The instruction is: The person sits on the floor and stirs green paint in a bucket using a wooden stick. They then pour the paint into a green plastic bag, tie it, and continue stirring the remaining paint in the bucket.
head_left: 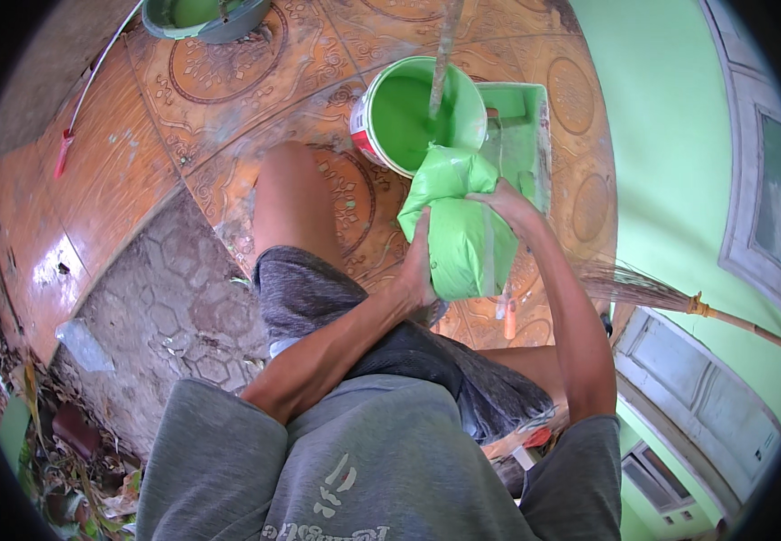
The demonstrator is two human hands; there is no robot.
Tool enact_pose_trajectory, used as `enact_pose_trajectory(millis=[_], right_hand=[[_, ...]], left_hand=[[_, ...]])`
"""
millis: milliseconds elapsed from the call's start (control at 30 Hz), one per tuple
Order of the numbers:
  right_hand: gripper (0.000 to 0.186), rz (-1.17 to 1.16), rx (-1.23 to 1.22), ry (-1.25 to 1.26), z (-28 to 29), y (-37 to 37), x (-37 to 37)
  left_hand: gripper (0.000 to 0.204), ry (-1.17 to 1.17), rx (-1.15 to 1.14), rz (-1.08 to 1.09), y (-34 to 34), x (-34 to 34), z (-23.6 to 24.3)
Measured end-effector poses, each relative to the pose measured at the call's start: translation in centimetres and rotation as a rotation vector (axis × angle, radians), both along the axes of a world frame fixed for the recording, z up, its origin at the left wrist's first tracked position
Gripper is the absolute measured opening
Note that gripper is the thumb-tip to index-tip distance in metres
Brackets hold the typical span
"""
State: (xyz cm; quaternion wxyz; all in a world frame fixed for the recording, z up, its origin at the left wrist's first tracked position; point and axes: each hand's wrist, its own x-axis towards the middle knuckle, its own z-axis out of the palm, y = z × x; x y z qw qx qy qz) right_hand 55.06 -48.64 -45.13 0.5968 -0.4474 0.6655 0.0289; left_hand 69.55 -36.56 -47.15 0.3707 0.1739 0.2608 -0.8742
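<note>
Between my hands is a plump green plastic bag (467,239), its narrower top tilted against the near rim of a white bucket (470,106). My left hand (419,266) is wrapped round the bag's left side, and my right hand (509,206) grips its upper right side near the neck. Green paint (401,115) lies inside the bucket, where a paint-smeared stick (441,77) stands leaning on the far side. Whether anything flows from the bag into the bucket cannot be made out.
A green-stained paint tray (539,135) sits right of the bucket. Beyond, at the far left, is a basin (228,27) with green liquid. A roller with a red handle (63,153) lies left. A twig broom (697,305) leans by the green wall (661,135). An orange-handled tool (510,320) lies near my legs.
</note>
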Motion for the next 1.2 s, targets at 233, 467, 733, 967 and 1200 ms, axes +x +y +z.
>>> enact_pose_trajectory(millis=[233,467,733,967,1200], right_hand=[[0.067,-0.216,0.004,0.023,4.8,0.0,5.0],[0.058,-0.089,0.007,0.083,4.3,-0.2,4.0],[0.056,-0.011,-0.119,0.093,2.4,0.5,2.4],[0.057,0.135,-0.132,0.062,1.2,0.0,2.1],[0.050,0.168,-0.200,-0.038,-0.8,-0.2,2.1]], left_hand=[[0.045,-0.022,-0.044,-0.028,0.9,-0.6,-0.5],[0.039,-0.109,-0.054,-0.099,1.6,-2.0,-1.8],[0.038,-0.120,-0.032,-0.066,2.1,-2.3,-2.0],[0.039,-0.104,-0.007,-0.041,2.4,-2.3,-2.6],[0.037,-0.123,0.019,0.007,2.1,-1.6,-1.7]])
